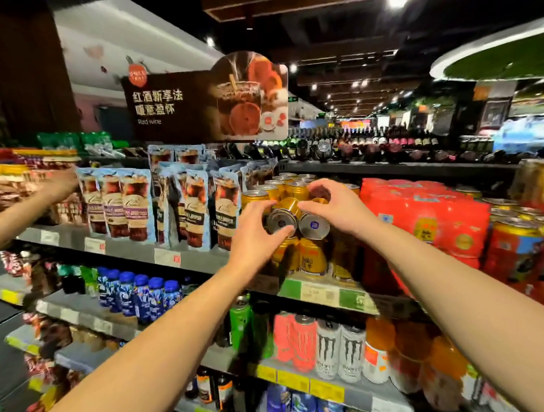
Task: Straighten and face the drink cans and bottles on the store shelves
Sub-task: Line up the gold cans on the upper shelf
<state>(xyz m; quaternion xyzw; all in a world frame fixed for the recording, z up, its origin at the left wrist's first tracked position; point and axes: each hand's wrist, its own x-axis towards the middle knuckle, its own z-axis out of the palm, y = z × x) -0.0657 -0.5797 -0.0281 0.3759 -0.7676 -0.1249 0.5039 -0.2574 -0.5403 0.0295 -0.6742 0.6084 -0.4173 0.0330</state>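
Left hand [255,234] and right hand [332,208] grip tilted gold cans [299,222]

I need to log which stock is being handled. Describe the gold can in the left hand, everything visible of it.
The gold can is a shiny metal drink can with a gold body and a silver concave base. It is tipped over, base toward the camera, above the upright gold cans on the shelf. The left hand grips it with thumb below and fingers over the top. A second tipped can, held by the right hand, sits right beside it.
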